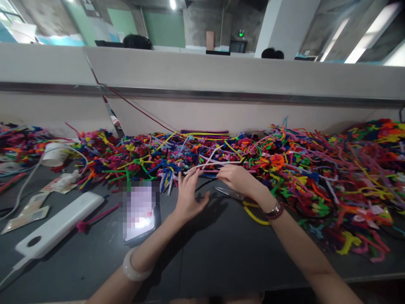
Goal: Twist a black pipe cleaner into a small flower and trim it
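My left hand (190,196) is over the near edge of a heap of coloured pipe cleaners (186,152), fingers spread and thumb held apart. Its fingertips reach a white pipe cleaner (210,162) on top of the heap. My right hand (236,179) is just to the right, fingers pinched together at the pile's edge. Pink and blue strands run by its fingertips, but what lies in the pinch is too small to make out. Below this hand are scissors (229,193), their blades pointing left and their yellow handle (255,215) partly behind my wrist.
A lit phone (141,213) lies left of my left forearm. Further left are a white power bank (60,223) with a cable, paper packets (30,213) and a white cup (55,155). A low partition (202,71) stands behind the heap. Heads of people show beyond it.
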The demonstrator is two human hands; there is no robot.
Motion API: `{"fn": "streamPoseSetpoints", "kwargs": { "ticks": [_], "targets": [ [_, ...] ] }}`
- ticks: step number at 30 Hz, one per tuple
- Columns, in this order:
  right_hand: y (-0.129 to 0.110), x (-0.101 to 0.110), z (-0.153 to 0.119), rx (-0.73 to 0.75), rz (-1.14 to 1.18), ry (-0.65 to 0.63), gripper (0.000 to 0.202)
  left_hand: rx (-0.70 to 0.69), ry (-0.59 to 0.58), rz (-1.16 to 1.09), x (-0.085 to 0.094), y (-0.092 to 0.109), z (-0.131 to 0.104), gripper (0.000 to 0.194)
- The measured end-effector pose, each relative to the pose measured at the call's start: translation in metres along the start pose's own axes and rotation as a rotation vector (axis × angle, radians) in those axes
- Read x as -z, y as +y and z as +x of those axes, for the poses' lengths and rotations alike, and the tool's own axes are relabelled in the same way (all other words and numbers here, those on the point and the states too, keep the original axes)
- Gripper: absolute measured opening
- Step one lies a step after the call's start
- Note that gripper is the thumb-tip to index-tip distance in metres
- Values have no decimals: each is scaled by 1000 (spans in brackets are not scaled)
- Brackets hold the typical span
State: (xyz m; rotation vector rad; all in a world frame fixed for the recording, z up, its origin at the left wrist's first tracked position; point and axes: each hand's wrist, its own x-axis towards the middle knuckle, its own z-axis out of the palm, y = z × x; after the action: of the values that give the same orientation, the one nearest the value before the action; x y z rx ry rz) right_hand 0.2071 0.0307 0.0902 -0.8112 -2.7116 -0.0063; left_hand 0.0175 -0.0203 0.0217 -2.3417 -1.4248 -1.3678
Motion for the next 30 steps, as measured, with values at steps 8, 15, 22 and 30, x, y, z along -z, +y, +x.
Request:
{"fn": "streamPoseSetpoints", "kwargs": {
  "ticks": [8,15,22,30],
  "targets": [
    [-9,0,2,31,-30,-39,18,-21,-31,-22,-1,2,-2,75],
    [-11,3,3,27,-47,-54,19,-21,-19,-36,-1,-2,-2,73],
    [-14,3,3,49,-54,-73,19,-52,-77,-8,0,0,-1,78],
    [-15,3,3,63,-48,-62,20,-31,-14,-75,-2,-2,-3,70]
  ]
}}
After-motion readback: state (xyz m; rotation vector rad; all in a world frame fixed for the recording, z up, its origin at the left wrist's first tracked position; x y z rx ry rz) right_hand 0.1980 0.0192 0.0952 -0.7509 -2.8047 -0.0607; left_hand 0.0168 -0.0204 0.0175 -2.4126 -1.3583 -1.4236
